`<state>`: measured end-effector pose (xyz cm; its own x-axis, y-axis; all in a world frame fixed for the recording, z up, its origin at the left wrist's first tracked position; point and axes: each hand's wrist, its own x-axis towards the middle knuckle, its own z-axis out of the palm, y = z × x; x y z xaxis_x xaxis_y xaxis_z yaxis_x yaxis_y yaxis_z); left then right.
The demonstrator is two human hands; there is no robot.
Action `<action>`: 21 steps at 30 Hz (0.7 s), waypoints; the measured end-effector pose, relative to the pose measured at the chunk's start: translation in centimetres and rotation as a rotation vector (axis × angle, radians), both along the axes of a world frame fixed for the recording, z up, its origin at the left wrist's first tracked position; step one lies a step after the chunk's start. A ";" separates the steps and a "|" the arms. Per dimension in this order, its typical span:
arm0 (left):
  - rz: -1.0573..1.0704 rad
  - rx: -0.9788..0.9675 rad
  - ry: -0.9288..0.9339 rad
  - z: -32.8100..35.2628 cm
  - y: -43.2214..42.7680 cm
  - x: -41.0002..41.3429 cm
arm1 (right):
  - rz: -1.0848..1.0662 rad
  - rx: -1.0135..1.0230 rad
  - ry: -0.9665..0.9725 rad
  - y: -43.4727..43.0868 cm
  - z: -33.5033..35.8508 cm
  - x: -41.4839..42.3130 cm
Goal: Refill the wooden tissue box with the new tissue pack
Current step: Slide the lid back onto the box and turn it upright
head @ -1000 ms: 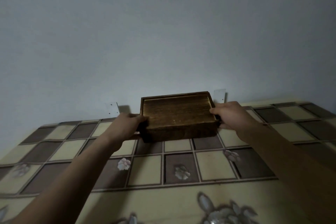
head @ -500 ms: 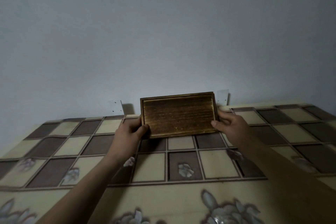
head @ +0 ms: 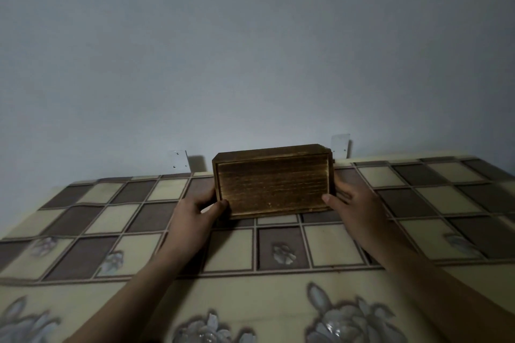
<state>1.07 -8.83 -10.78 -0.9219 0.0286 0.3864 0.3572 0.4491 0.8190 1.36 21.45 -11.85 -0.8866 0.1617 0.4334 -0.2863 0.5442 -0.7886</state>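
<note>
The dark wooden tissue box (head: 271, 185) stands on its long edge near the wall, its flat panelled face turned toward me. My left hand (head: 195, 214) grips the box's lower left corner, thumb on the front face. My right hand (head: 352, 203) holds the right end, thumb at the lower right corner. No tissue pack is in view.
The box rests on a table covered with a checkered brown and cream cloth (head: 139, 217) with flower prints along the near edge. A plain grey wall rises behind. Two small white brackets (head: 178, 163) (head: 340, 145) sit on the wall at the table's back edge.
The box has been tipped from lying nearly flat in the air to standing upright on its long edge on the table. Both hands moved down with it.
</note>
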 end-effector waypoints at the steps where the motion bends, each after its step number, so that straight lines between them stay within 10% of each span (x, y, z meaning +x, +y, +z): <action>1: 0.000 0.010 -0.013 -0.1 0.0 0.1 | -0.010 0.028 0.012 -0.1 0.0 0.2; 21: 0.028 -0.002 -0.103 -0.4 0.7 0.8 | -0.115 0.178 0.044 -0.4 -1.1 1.0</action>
<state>1.83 -8.09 -11.17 -0.9572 0.0028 0.2896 0.2584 0.4595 0.8497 2.40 21.03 -12.95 -0.8464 0.1784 0.5018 -0.2461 0.7046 -0.6656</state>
